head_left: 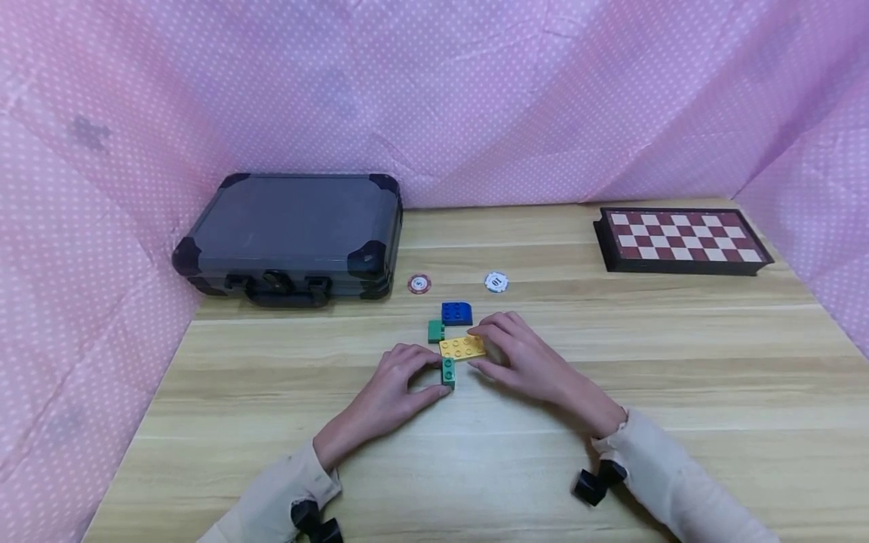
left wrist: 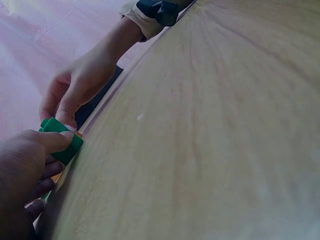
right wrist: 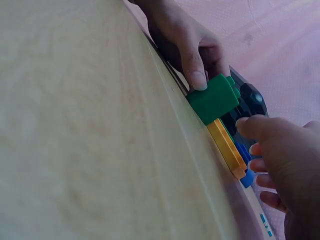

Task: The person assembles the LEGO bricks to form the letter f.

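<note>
My left hand (head_left: 400,381) pinches a small green brick (head_left: 448,372) between thumb and fingers, its studs facing up in the head view. The brick stands at the left end of a flat yellow brick (head_left: 462,348); whether they are joined I cannot tell. Around the yellow brick's right end curves my right hand (head_left: 523,358), fingers loosely bent, thumb (right wrist: 250,126) apart from the fingers. Any contact with the yellow brick is unclear. Just behind lie another green brick (head_left: 435,332) and a blue brick (head_left: 457,314).
A grey case (head_left: 299,219) with black corners stands at the back left. Beyond the bricks lie a red poker chip (head_left: 419,283) and a white one (head_left: 496,282). A checkered board box (head_left: 686,237) sits at the back right, before a pink dotted cloth (head_left: 475,105).
</note>
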Demonstrator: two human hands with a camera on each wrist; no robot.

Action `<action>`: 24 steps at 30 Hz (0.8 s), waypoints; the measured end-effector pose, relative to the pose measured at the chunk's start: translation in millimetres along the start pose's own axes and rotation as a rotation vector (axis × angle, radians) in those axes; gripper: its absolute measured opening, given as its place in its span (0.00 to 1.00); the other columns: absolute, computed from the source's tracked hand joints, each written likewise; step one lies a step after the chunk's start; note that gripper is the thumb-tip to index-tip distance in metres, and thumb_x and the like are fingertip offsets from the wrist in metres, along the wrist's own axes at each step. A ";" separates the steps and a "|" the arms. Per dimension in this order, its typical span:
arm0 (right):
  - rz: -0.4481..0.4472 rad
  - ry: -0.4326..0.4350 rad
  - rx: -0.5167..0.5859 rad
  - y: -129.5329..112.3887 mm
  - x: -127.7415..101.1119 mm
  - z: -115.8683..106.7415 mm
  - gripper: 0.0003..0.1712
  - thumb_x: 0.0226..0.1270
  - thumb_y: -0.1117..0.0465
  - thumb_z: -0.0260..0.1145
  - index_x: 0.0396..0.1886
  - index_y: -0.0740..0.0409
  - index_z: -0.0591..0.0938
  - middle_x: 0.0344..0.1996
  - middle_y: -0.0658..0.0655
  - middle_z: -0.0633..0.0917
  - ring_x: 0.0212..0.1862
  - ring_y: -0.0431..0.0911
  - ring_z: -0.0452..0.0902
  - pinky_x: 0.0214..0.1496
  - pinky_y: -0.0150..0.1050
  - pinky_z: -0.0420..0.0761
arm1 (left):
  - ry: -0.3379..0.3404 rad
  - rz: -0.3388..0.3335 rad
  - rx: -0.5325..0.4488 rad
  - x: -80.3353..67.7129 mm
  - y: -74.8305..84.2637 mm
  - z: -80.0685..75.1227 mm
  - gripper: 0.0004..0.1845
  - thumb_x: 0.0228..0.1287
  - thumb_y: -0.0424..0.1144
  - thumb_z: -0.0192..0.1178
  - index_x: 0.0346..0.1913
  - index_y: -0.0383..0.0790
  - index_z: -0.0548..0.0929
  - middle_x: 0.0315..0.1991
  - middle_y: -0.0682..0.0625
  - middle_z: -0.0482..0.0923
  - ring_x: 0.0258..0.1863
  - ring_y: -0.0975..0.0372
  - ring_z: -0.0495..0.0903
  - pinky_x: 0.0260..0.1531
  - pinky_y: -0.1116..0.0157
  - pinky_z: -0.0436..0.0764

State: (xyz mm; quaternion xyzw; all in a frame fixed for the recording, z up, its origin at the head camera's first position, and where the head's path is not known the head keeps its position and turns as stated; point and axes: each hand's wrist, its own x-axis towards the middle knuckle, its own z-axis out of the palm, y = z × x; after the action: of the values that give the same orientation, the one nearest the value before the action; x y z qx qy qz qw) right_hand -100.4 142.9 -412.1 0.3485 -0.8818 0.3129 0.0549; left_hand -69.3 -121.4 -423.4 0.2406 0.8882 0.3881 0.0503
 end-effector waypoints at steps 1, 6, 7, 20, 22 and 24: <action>0.006 -0.007 -0.005 0.9 0.6 0.4 0.26 0.66 0.53 0.76 0.59 0.60 0.83 0.56 0.57 0.80 0.58 0.50 0.74 0.59 0.49 0.79 | 0.000 0.002 0.001 -0.1 0.0 -0.1 0.21 0.66 0.46 0.73 0.59 0.46 0.85 0.53 0.55 0.81 0.56 0.60 0.73 0.60 0.50 0.72; 0.008 -0.043 -0.029 5.1 3.0 3.5 0.27 0.67 0.54 0.75 0.60 0.62 0.82 0.57 0.58 0.80 0.59 0.51 0.74 0.61 0.49 0.77 | 0.002 0.007 -0.001 0.1 -0.1 -0.3 0.21 0.66 0.46 0.73 0.59 0.46 0.85 0.54 0.55 0.81 0.57 0.60 0.73 0.60 0.51 0.72; 0.006 -0.046 -0.031 5.6 3.5 4.1 0.27 0.67 0.54 0.75 0.60 0.62 0.82 0.58 0.58 0.80 0.60 0.51 0.74 0.61 0.49 0.77 | 0.002 0.008 -0.001 0.2 -0.2 -0.5 0.21 0.66 0.47 0.73 0.59 0.46 0.85 0.54 0.55 0.81 0.57 0.60 0.73 0.60 0.51 0.72; -0.004 -0.057 -0.048 9.5 4.9 8.3 0.25 0.66 0.57 0.76 0.60 0.63 0.83 0.55 0.58 0.80 0.56 0.50 0.73 0.57 0.46 0.78 | 0.001 0.025 0.008 0.8 -1.3 -0.6 0.21 0.66 0.47 0.73 0.59 0.46 0.85 0.54 0.54 0.82 0.58 0.60 0.74 0.62 0.50 0.71; -0.004 -0.059 -0.047 9.7 5.2 8.1 0.25 0.67 0.57 0.76 0.60 0.63 0.83 0.55 0.58 0.80 0.56 0.50 0.73 0.56 0.46 0.78 | 0.004 0.027 0.007 0.8 -1.6 -0.3 0.21 0.66 0.46 0.73 0.59 0.45 0.85 0.54 0.54 0.82 0.57 0.60 0.74 0.62 0.50 0.71; -0.004 -0.061 -0.044 9.8 5.5 8.0 0.25 0.67 0.58 0.76 0.60 0.63 0.84 0.55 0.58 0.80 0.56 0.49 0.73 0.55 0.46 0.78 | 0.007 0.027 0.005 0.7 -2.0 0.0 0.21 0.66 0.46 0.73 0.59 0.45 0.85 0.54 0.54 0.81 0.57 0.60 0.74 0.62 0.51 0.71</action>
State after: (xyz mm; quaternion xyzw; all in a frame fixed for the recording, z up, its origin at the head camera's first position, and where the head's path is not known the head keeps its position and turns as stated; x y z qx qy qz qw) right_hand -110.0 140.5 -421.8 0.3580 -0.8892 0.2827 0.0364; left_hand -70.7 -122.3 -424.7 0.2513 0.8860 0.3875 0.0415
